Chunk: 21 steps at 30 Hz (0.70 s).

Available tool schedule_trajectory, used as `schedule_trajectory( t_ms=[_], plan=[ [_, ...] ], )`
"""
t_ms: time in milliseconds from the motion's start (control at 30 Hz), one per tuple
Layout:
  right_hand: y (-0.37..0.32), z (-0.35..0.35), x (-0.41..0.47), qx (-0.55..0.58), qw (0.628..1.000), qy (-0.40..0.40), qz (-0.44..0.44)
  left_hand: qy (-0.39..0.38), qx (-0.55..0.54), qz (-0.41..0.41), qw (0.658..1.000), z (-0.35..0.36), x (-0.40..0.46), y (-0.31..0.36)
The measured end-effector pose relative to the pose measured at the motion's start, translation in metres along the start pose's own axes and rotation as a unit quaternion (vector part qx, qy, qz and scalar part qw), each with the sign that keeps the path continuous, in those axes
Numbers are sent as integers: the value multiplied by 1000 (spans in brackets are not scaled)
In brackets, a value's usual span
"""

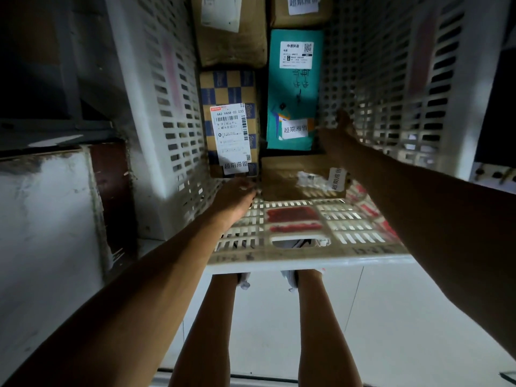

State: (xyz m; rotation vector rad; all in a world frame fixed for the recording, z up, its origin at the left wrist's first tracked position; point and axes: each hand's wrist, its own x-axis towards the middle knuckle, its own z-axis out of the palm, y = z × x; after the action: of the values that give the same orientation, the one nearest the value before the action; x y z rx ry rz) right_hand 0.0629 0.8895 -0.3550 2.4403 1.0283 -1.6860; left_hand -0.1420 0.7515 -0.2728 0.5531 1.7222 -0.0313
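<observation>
White crate (307,261), five parcels (231,37) (one teal (291,93)), left hand (236,195), right hand (339,134) inside

A large brown box (231,37) with a white label sits at the far end, a smaller brown box (300,16) with a printed slip just beside it. Off left stands a chipped white block (47,219) under a grey ledge (55,127); pale floor (391,317) lies below

Dim light; pale smooth floor (391,317) below, scuffed white wall (42,219) at left, dark metal shelf (55,127) above it.
</observation>
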Motion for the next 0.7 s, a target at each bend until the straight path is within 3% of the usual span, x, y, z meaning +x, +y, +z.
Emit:
schedule_trajectory(
  t_ms=[100, 167, 333, 533, 700],
  plan=[
    [35, -6, -10, -190, 980, 23, 62, 1, -1, 4, 1000, 2, -4, 4],
    [54, -8, -24, -237, 968, 13, 87, -3, -11, 2, 1000, 5, -6, 6],
    [66, -11, -66, -299, 953, 44, -21, 13, -1, 7, 1000, 6, -23, 12],
    [14, -10, -152, -267, 957, -94, -71, 53, 7, 61, 997, -12, -88, 20],
    [-46, -10, -228, -408, 888, -166, -134, 161, 14, 69, 984, -29, -160, 6]
  ],
)
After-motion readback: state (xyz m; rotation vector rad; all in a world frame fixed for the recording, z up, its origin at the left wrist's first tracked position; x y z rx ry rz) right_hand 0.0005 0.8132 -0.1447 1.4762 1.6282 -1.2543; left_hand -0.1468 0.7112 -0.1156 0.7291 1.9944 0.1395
